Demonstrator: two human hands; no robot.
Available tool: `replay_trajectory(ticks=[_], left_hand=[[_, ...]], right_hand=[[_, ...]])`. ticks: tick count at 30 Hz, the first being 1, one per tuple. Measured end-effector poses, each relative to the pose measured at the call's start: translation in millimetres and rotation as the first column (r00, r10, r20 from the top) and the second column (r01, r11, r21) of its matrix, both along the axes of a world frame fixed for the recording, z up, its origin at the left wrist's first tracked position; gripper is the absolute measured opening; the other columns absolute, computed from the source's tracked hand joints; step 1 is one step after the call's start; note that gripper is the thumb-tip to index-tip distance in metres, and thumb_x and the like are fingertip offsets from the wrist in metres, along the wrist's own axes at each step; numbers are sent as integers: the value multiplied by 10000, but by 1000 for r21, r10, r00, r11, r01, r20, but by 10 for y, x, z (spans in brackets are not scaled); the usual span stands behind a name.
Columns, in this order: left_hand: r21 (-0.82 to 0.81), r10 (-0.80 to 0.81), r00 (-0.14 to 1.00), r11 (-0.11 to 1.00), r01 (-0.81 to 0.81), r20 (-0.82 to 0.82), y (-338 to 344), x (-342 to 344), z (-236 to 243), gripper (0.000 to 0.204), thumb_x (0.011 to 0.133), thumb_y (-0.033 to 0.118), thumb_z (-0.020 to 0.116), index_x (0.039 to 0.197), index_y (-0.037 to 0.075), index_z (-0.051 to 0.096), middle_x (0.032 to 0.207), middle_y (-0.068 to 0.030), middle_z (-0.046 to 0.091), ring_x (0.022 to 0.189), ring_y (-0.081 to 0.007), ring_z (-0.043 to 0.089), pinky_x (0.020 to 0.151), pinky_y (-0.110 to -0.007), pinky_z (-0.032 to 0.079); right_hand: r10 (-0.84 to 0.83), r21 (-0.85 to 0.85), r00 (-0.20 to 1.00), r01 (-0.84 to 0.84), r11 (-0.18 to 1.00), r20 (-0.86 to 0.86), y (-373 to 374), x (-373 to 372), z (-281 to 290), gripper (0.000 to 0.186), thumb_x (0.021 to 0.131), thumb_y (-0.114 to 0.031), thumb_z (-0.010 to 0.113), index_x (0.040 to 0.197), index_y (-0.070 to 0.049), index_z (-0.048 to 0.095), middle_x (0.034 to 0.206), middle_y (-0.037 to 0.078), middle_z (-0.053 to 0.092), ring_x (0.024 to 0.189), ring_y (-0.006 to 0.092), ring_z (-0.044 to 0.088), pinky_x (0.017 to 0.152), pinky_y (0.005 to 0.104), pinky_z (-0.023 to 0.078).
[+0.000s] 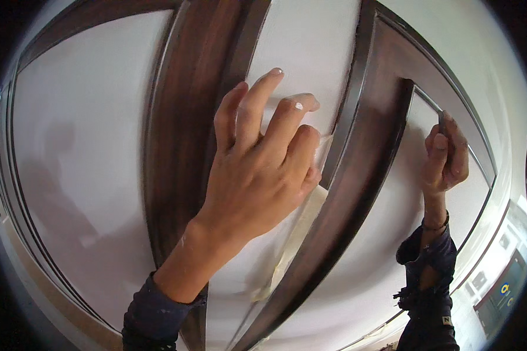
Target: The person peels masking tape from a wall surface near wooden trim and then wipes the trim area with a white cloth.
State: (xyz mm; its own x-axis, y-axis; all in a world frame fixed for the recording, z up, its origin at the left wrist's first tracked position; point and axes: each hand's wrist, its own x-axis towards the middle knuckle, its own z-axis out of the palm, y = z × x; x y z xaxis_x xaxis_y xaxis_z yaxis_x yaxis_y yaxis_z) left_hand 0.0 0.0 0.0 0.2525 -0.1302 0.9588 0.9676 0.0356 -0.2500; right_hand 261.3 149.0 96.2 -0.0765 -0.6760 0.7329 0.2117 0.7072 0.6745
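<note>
My left hand (253,157) is raised in the middle, back toward me, in front of a narrow white panel. Its outer fingers are bent and apart, with white smears on the fingertips. Thumb and index finger close on a strip of pale masking tape (295,237); the pinch itself is partly hidden. The strip hangs down along a dark brown wooden frame. Over on the right, my right hand (448,157) pinches a small dark flat piece (441,121) against the upper moulding of another white panel (366,257). The kind of that piece is unclear.
Dark wood uprights (184,117) divide the white panels. A wide white panel (91,117) with shadows on it fills the left side. Beyond the frame at right is a pale wall (480,64), with a dark green door-like surface (505,292) lower down.
</note>
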Motion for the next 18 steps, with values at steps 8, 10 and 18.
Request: replay_trajectory(ticks=[8,10,18], left_hand=[[22,-282,957,959,281,62,-211,12,141,226,751,114,724,976,130,705,1238,-29,607,1307,-358,408,1076,-474,272],[55,-264,961,964,260,78,-218,148,260,223,748,126,743,970,139,718,1243,-32,608,1303,-363,410,1078,-479,266],[112,-211,942,976,188,259,-81,137,10,87,730,111,789,798,148,749,1233,-15,618,1306,-367,413,1081,-511,246]], right_hand=[[62,-54,998,-62,997,2,-46,39,-24,296,991,-47,561,1251,87,607,855,126,689,639,106,560,574,245,450],[65,-30,998,-65,997,14,-29,90,44,299,990,-49,566,1255,84,606,919,145,705,644,109,563,582,252,456],[12,31,997,-14,999,82,-162,-178,-52,265,962,-48,622,1197,75,636,1052,187,724,657,115,567,596,258,460]])
